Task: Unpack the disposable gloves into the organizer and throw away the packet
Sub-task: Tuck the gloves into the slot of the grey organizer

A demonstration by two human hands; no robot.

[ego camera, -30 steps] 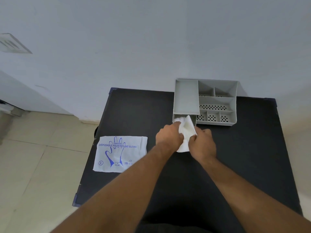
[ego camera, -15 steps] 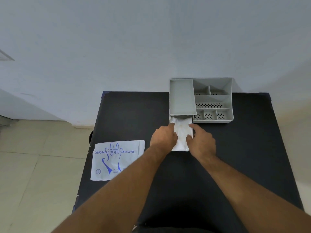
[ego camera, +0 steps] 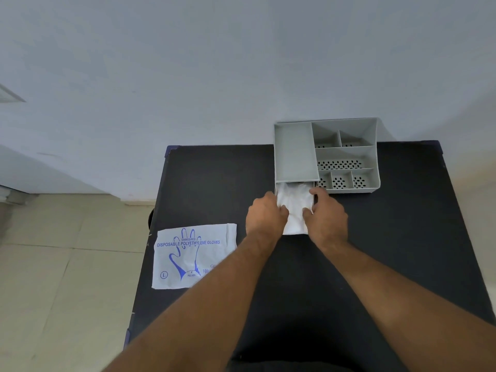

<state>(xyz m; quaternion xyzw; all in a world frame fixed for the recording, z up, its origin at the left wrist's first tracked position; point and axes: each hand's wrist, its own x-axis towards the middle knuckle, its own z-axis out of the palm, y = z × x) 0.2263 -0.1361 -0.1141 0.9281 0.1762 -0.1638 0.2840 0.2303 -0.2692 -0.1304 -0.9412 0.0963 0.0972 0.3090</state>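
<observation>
A grey plastic organizer with several compartments stands at the far edge of the black table, against the wall. Its drawer is pulled out toward me from under the left compartment. A white stack of disposable gloves lies in that drawer, its near end hanging over the front. My left hand presses on the stack's left side and my right hand on its right side, fingers curled on the gloves. The flat packet, white with blue print, lies at the table's left edge.
A pale wall rises right behind the table. Beige tiled floor lies to the left. The packet overhangs the table's left edge slightly. A dark round object shows just beyond that edge, mostly hidden.
The glove stack, held up in both hands a second ago, has come down into the drawer. Both hands moved forward and now press it flat from the two sides.
</observation>
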